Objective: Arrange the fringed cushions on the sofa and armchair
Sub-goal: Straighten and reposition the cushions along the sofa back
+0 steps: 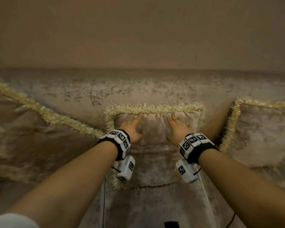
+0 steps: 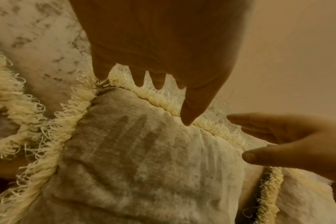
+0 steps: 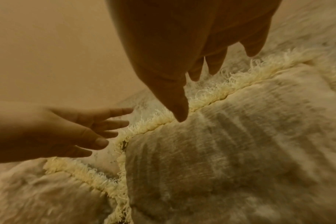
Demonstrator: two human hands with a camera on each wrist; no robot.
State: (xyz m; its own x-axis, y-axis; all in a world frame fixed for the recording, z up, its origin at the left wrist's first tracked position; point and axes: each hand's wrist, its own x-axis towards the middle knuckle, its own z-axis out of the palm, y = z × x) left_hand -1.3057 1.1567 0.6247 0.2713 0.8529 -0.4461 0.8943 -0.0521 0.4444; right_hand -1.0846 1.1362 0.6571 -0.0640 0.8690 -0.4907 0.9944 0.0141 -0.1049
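A: Head view first; where does the cushion sit?

B: The middle cushion [image 1: 156,129] leans against the sofa back [image 1: 138,89], between a left cushion [image 1: 31,132] and a right cushion [image 1: 262,129]; each carries a pale yellow fringe [image 1: 153,109]; a plain wall [image 1: 138,30] rises behind.

A: And the hands?

B: The left hand [image 1: 132,128] and the right hand [image 1: 178,128] both reach over the middle cushion's face, fingers straight and spread, grasping nothing; whether the palms touch the fabric I cannot tell; each forearm wears a wrist unit [image 1: 120,142] with black-and-white markers.

A: Left wrist view?

B: The left hand [image 2: 163,45] hangs over the cushion's upper corner, fingertips [image 2: 157,81] at the fringe [image 2: 159,100]; the right hand [image 2: 290,142] comes in from the right, released, thumb apart from the fingers; dark streaks mark the velvet [image 2: 140,136].

A: Right wrist view?

B: The right hand [image 3: 192,45] points down toward the fringed seam [image 3: 211,97], thumb tip just above it; the left hand [image 3: 58,133] shows at the left, fingers loose and splayed, holding nothing; the neighbouring left cushion [image 3: 38,197] lies just beside.
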